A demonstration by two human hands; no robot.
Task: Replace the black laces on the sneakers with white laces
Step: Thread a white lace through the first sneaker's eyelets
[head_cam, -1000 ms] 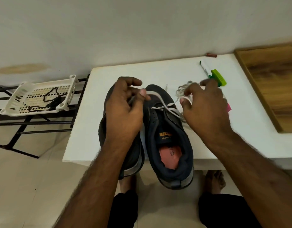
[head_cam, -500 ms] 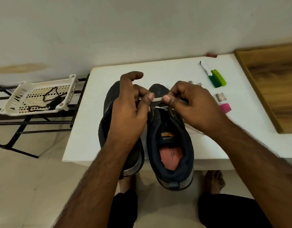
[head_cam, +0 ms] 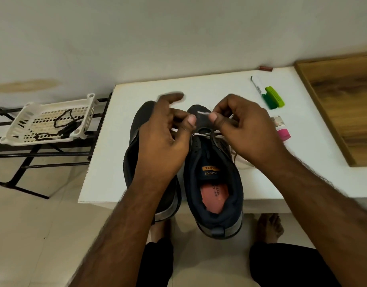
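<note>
Two dark sneakers stand side by side on the white table [head_cam: 250,183], heels toward me. The right sneaker [head_cam: 214,193] shows its orange insole and a white lace [head_cam: 200,134] threaded across its lowest eyelets. My right hand [head_cam: 244,131] pinches the lace's tip above the toe. My left hand [head_cam: 166,137] is over the left sneaker [head_cam: 135,146] and pinches the lace's other part, with its index finger raised. More white lace trails on the table under my right wrist. The black laces [head_cam: 60,125] lie in a white basket [head_cam: 23,119] at the left.
The basket sits on a black metal rack [head_cam: 33,154] left of the table. A green marker [head_cam: 269,96], a pink-capped tube [head_cam: 281,131] and a small brown object [head_cam: 265,68] lie on the table's right part. A wooden board [head_cam: 344,100] lies at far right. My bare feet show below.
My right hand came in from the table's right with the lace end, toward my left hand, and now holds the tip above the toe. My left index finger lifted.
</note>
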